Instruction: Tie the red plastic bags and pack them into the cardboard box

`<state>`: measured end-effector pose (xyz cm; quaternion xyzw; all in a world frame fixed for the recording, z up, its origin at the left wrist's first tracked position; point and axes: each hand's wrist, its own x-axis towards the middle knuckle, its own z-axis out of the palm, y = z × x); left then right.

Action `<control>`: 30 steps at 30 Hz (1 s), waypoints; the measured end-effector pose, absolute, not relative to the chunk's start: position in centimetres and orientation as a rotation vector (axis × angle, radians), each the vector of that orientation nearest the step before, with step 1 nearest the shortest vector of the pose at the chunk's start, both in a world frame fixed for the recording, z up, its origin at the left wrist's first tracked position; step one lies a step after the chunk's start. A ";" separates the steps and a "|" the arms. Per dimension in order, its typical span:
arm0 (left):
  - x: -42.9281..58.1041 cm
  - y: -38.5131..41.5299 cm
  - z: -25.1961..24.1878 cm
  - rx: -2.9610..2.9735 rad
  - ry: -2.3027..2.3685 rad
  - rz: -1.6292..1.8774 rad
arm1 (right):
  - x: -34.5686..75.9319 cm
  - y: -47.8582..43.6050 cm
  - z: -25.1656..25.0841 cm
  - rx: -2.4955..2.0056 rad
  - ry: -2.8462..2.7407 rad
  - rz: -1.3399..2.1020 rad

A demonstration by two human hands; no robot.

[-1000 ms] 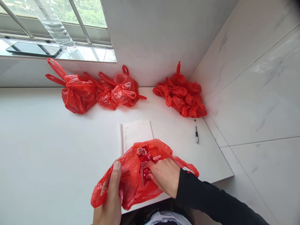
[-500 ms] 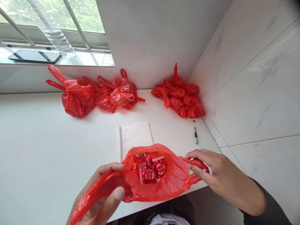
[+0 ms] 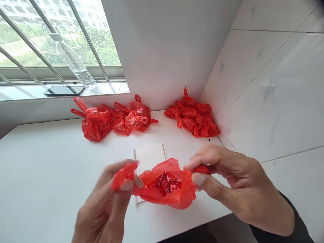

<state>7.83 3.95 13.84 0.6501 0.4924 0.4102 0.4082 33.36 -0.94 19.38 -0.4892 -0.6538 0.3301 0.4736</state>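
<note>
A thin red plastic bag (image 3: 184,199) hangs between my two hands above the front of the white table. Its mouth gapes partly, and several red candy packets (image 3: 165,185) with printed characters show inside. My left hand (image 3: 108,202) pinches the bag's left handle between thumb and fingers. On the other side, my right hand (image 3: 227,179) grips the right handle, bunched under the thumb. Behind the bag lies a notebook (image 3: 150,155), partly covered by it.
Several knotted red bags (image 3: 96,125) sit along the back wall at left, and another pile of red bags (image 3: 194,118) fills the right corner. A water bottle (image 3: 76,64) and a phone (image 3: 64,90) rest on the windowsill. A tiled wall (image 3: 273,94) bounds the right side.
Both hands have gathered the handles and drawn the bag's mouth narrower. My left hand, earlier spread inside the left handle, now pinches it. The head view has tilted up.
</note>
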 end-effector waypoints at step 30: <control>10.8 6.8 13.8 1.278 0.813 0.549 | 30.9 3.2 15.0 -1.221 -1.811 0.834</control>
